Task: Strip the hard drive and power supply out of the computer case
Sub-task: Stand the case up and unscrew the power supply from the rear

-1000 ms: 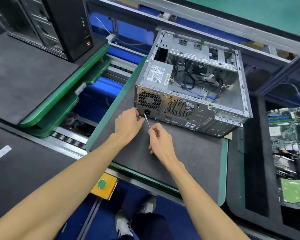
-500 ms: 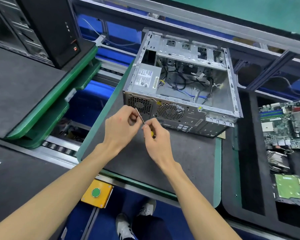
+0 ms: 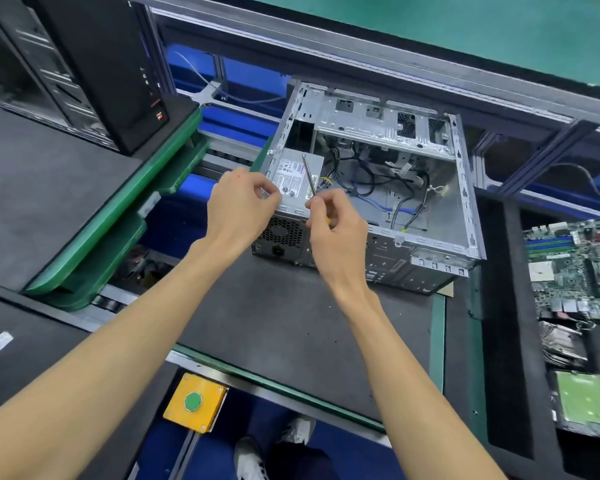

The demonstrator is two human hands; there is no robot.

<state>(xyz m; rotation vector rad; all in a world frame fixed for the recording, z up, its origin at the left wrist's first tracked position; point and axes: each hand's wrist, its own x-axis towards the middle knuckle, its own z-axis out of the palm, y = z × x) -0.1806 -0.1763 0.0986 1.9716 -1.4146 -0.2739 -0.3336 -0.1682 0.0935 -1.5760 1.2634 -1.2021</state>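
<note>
An open silver computer case (image 3: 461, 188) lies on its side on a dark mat. The grey power supply (image 3: 293, 176) with a white label sits in the case's near left corner; black and blue cables lie beside it. My right hand (image 3: 333, 226) grips a screwdriver (image 3: 309, 174) with its shaft pointing up and away over the power supply. My left hand (image 3: 239, 206) hovers at the case's left edge with thumb and fingers pinched together; whether a screw is between them I cannot tell. No hard drive shows inside the case.
A black tower (image 3: 94, 64) stands on a green-edged pallet at the left. Motherboards (image 3: 575, 268) and a green board (image 3: 582, 400) lie in a tray at the right. A yellow box with a green button (image 3: 194, 401) sits at the bench's front edge.
Both hands have risen from the rear fan panel to above the power supply's top. The screwdriver tip left the back panel and now points upward.
</note>
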